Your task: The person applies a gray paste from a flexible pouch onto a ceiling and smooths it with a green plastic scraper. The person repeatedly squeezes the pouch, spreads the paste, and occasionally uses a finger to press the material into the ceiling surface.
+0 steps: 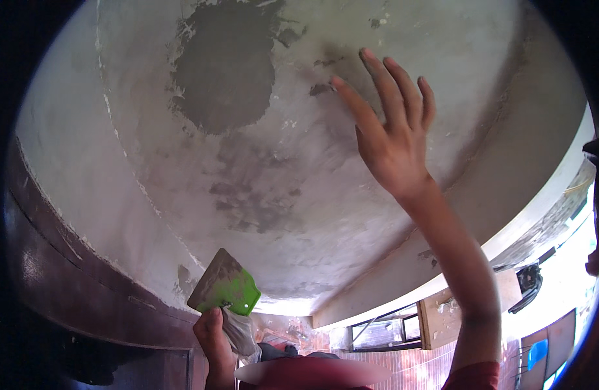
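Observation:
My left hand (pixel 215 344) is closed on a green putty spreader (pixel 236 289) whose upper half is smeared with grey filler. A crumpled translucent plastic bag (pixel 241 333) hangs beside that hand, just under the spreader; whether the fingers grip it too is hidden. My right hand (pixel 398 133) is raised with its fingers spread and holds nothing. Its fingertips are at the off-white plastered surface (pixel 351 208), close to a small dark smear (pixel 320 90); I cannot tell if they touch. To their left is a large dark grey patch of filler (pixel 225 68).
Fainter grey smudges (pixel 254 198) mark the middle of the surface. Dark brown wooden panelling (pixel 85 286) borders it at left. A pale ledge (pixel 507 169) runs along the right. Lower right are a wooden board (pixel 442 322), a black bag (pixel 528 286) and reddish floor tiles (pixel 416 370).

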`<state>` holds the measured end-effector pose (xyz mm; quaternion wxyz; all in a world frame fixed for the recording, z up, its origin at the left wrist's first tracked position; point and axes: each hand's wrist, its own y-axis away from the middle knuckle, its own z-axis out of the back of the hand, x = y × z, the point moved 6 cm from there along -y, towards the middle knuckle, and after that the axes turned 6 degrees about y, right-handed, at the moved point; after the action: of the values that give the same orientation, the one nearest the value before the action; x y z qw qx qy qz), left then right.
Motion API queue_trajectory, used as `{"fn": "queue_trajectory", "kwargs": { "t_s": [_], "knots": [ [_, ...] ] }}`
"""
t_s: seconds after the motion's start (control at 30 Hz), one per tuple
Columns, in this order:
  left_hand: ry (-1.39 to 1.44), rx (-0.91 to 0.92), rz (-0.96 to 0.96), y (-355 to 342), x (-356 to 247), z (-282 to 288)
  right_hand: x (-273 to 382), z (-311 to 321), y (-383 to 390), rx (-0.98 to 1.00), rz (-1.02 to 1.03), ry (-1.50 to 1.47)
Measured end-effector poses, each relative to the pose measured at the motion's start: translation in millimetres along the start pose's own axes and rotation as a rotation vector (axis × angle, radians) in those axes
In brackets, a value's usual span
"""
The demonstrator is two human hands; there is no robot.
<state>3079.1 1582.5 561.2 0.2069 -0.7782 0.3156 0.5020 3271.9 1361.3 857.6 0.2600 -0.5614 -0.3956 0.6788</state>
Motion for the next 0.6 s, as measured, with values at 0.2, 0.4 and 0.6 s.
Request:
{"fn": "queue_trajectory", "kwargs": {
  "t_s": [0.2, 0.4, 0.6],
  "knots": [
    [0.058, 0.106, -0.009, -2.1, -1.3, -11.2, 11.0, -15.0, -22.3, 0.162, 0.091, 0.181],
    [0.036, 0.082, -0.042, -5.6, 2.8, -2.8, 0.6, 2.5, -21.5, 0.341, 0.118, 0.175],
    [-0.025, 0.071, 0.028, -6.4, 14.0, 12.8, -34.0, 29.7, 21.1, 0.264, -0.591, -0.841]
  ]
}}
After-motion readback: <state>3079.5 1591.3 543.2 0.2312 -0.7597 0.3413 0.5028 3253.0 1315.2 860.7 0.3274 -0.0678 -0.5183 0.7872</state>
